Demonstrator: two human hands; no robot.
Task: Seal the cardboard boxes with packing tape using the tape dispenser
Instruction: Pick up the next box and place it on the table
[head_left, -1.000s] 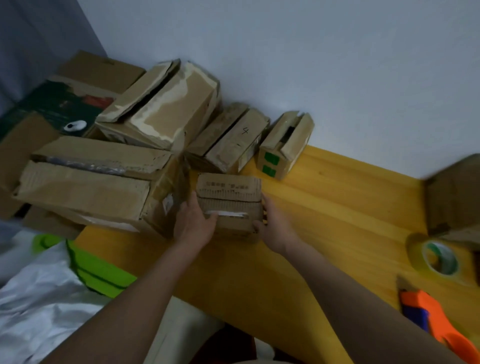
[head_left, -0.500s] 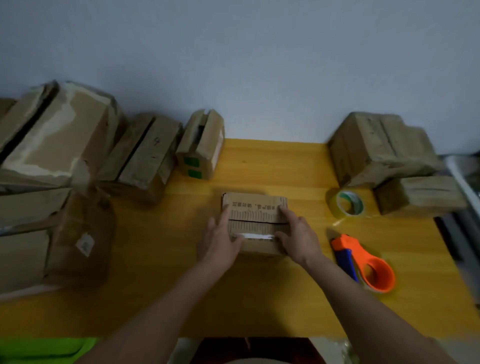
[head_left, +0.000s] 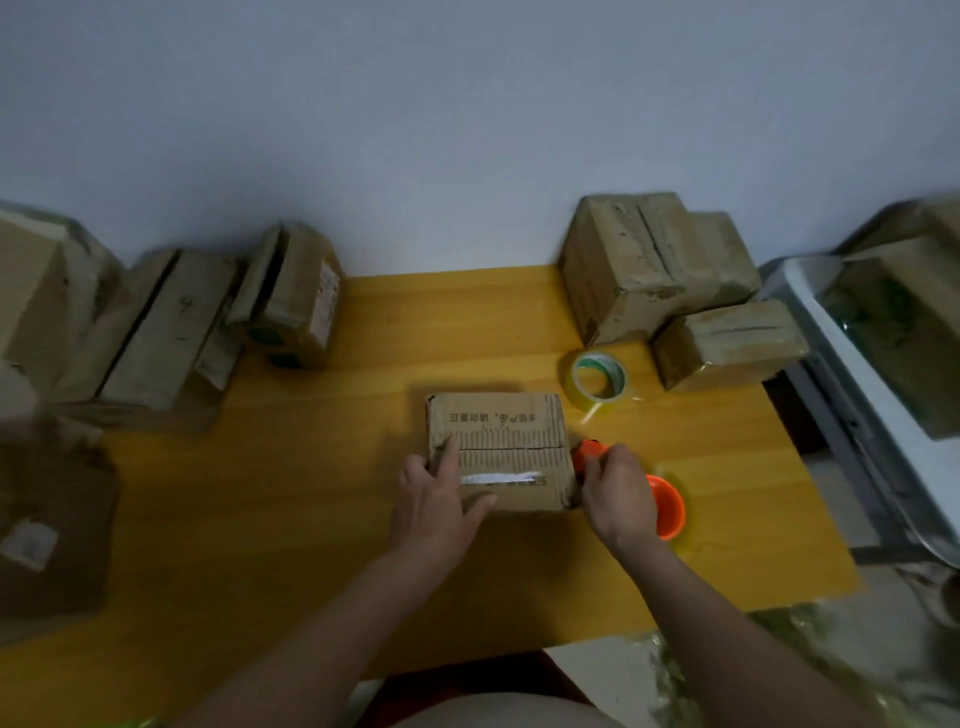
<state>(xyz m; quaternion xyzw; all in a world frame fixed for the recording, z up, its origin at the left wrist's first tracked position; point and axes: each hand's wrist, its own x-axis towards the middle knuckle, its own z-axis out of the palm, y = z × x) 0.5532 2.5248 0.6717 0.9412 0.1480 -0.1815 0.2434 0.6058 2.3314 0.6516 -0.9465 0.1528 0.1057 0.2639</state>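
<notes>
Box (head_left: 501, 449) sits mid-table w/ flap seam facing up, my left hand (head_left: 435, 506) flat on its left corner, fingers straight, right hand (head_left: 615, 496) curled round the orange tape dispenser (head_left: 667, 506) beside it — start tape over the right edge, pull straight along seam.

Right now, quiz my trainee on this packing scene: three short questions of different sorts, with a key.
1. True or false: the left hand rests on the small cardboard box at the table's middle.
2. Which does the right hand grip? A) the loose tape roll B) the orange tape dispenser C) a box flap
3. Fill in: the loose tape roll lies to the ___ of the small cardboard box.

Key: 1 true; 2 B; 3 right
</notes>
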